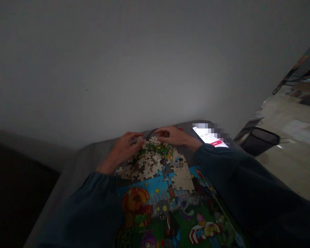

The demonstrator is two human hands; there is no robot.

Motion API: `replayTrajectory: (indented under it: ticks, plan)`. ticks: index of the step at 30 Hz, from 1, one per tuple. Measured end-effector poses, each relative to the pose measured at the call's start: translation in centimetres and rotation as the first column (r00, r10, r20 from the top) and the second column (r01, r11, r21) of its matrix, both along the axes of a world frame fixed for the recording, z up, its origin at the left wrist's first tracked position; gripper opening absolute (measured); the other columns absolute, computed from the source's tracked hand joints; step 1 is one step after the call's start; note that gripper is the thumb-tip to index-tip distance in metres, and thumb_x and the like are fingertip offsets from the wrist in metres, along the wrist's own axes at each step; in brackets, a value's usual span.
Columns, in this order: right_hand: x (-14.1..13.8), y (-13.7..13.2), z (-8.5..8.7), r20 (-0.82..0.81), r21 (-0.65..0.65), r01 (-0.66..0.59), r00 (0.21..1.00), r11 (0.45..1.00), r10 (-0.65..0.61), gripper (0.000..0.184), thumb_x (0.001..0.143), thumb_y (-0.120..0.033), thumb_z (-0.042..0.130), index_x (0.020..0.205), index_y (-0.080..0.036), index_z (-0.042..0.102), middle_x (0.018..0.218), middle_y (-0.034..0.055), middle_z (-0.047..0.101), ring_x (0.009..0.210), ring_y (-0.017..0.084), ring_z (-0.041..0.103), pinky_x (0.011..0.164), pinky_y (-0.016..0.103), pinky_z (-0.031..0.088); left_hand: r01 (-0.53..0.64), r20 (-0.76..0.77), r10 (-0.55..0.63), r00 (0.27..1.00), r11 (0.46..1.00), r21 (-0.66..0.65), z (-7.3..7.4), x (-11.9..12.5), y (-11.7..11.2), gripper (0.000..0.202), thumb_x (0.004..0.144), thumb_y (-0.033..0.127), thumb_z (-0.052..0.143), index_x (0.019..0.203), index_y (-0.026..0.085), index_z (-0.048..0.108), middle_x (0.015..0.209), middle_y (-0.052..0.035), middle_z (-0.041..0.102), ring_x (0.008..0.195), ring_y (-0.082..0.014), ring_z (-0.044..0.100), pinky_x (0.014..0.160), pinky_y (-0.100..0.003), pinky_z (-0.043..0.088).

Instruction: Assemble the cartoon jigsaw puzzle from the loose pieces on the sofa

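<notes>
- In the head view, your left hand (126, 148) arches over the loose jigsaw pieces (151, 160), fingers half open and curved down onto the pile. You can't tell whether it has hold of a piece.
- Your right hand (173, 135) reaches in from the right, fingers loosely together and pointing at the far end of the pile. Its fingertips are at or just beside the pieces, but the dim light and the angle hide whether they pinch anything.
- The pile lies towards the far edge of the grey padded top (93, 162), between your hands. The joined puzzle (165, 213) runs from it towards you and passes out of view at the bottom.
- The phone (209, 136) lies lit at the far right corner, just beyond your right hand. A dark curved loop (152, 132) sits at the far edge, too dim to identify.
- A black mesh bin (259, 140) stands on the floor (294, 162) off to the right.
- Your right sleeve (237, 179) lies over the puzzle's right side, so moving that arm could drag or break joined sections.
- A careless sweep could push pieces over the far edge, or nudge the phone. The poor light could also lead you to misread pieces.
</notes>
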State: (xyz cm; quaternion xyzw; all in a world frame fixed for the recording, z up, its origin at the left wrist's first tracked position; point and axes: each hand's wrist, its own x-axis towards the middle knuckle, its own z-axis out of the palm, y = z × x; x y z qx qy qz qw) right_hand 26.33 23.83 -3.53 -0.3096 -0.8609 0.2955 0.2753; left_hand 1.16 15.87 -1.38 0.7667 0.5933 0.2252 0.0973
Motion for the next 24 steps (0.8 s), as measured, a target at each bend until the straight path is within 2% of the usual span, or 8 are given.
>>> replayTrajectory:
  ticks: [4, 7, 10, 12, 15, 19, 21, 24]
  plan:
    - [-0.3, -0.5, -0.3, 0.091, 0.038, -0.008, 0.996, 0.999, 0.005, 0.054, 0.081, -0.055, 0.073, 0.124, -0.022, 0.068, 0.128, 0.012, 0.067, 0.12, 0.03, 0.06, 0.107, 0.053, 0.043, 0.066, -0.11, -0.083, 0.99, 0.987, -0.15, -1.7, 1.5, -0.9, 0.093, 0.068, 0.071, 0.071, 0.146, 0.026, 0.048, 0.157, -0.0158, 0.042, 0.142, -0.0402, 0.041, 0.112, -0.06, 0.034]
    - [-0.4, -1.0, -0.2, 0.196, 0.038, -0.066, 0.979, 0.997, 0.057, 0.062, 0.073, -0.063, 0.076, 0.122, -0.025, 0.07, 0.126, 0.0113, 0.069, 0.118, 0.033, 0.061, 0.102, 0.053, 0.047, 0.057, -0.166, -0.089, 0.982, 0.98, -0.19, -2.6, 2.3, -1.2, 0.094, 0.068, 0.071, 0.072, 0.148, 0.03, 0.046, 0.16, -0.0165, 0.037, 0.144, -0.0446, 0.035, 0.112, -0.07, 0.025]
    - [-0.4, -1.5, 0.1, 0.239, 0.06, -0.098, 0.968, 0.993, 0.081, 0.079, 0.06, -0.061, 0.086, 0.127, -0.026, 0.067, 0.124, 0.0108, 0.069, 0.114, 0.032, 0.063, 0.095, 0.049, 0.052, 0.08, -0.181, -0.109, 0.977, 0.983, -0.165, -2.4, 2.4, -1.0, 0.074, 0.076, 0.061, 0.07, 0.142, 0.031, 0.053, 0.155, -0.012, 0.046, 0.14, -0.0386, 0.043, 0.112, -0.062, 0.033]
    - [-0.6, -1.8, 0.4, 0.244, 0.045, -0.118, 0.964, 0.992, 0.104, 0.081, 0.062, -0.056, 0.087, 0.132, -0.024, 0.064, 0.125, 0.0113, 0.068, 0.112, 0.031, 0.063, 0.093, 0.045, 0.053, 0.097, -0.176, -0.12, 0.977, 0.987, -0.131, -2.0, 2.2, -0.7, 0.056, 0.081, 0.048, 0.067, 0.134, 0.029, 0.061, 0.144, -0.0095, 0.058, 0.13, -0.0329, 0.055, 0.108, -0.051, 0.042]
    - [-0.9, -1.9, 0.8, 0.197, 0.017, -0.119, 0.974, 0.993, 0.114, 0.066, 0.076, -0.041, 0.08, 0.136, -0.021, 0.06, 0.125, 0.0108, 0.068, 0.104, 0.025, 0.066, 0.088, 0.039, 0.055, 0.082, -0.155, -0.092, 0.984, 0.994, -0.072, -1.4, 2.0, -0.3, 0.037, 0.087, 0.036, 0.058, 0.121, 0.027, 0.069, 0.124, -0.0073, 0.071, 0.112, -0.0279, 0.066, 0.098, -0.041, 0.051]
    - [-1.2, -2.0, 1.6, 0.133, 0.06, -0.117, 0.985, 0.991, 0.108, 0.041, 0.085, -0.022, 0.068, 0.126, -0.021, 0.066, 0.112, 0.0068, 0.072, 0.094, 0.02, 0.067, 0.085, 0.035, 0.055, 0.04, -0.114, -0.041, 0.993, 0.999, -0.013, -0.6, 1.6, -0.3, 0.031, 0.092, 0.032, 0.049, 0.112, 0.028, 0.073, 0.109, -0.0032, 0.077, 0.098, -0.0252, 0.071, 0.089, -0.038, 0.054]
    - [-1.2, -2.1, 2.2, 0.111, 0.076, -0.133, 0.986, 0.988, 0.124, 0.033, 0.087, -0.02, 0.065, 0.12, -0.022, 0.069, 0.112, 0.0058, 0.072, 0.097, 0.02, 0.066, 0.088, 0.036, 0.054, 0.03, -0.098, -0.03, 0.995, 1.0, 0.001, 0.1, 1.2, -0.3, 0.032, 0.093, 0.031, 0.046, 0.113, 0.027, 0.072, 0.107, -0.0036, 0.077, 0.095, -0.0247, 0.071, 0.088, -0.037, 0.054]
    - [-1.2, -2.4, 3.2, 0.1, 0.09, -0.112, 0.99, 0.99, 0.103, 0.027, 0.091, -0.026, 0.063, 0.117, -0.021, 0.07, 0.111, 0.0064, 0.071, 0.096, 0.02, 0.066, 0.086, 0.035, 0.054, 0.045, -0.095, -0.044, 0.995, 0.999, 0.006, 1.3, 0.9, -0.7, 0.033, 0.095, 0.034, 0.046, 0.115, 0.025, 0.07, 0.113, -0.0068, 0.075, 0.103, -0.0263, 0.069, 0.092, -0.039, 0.053]
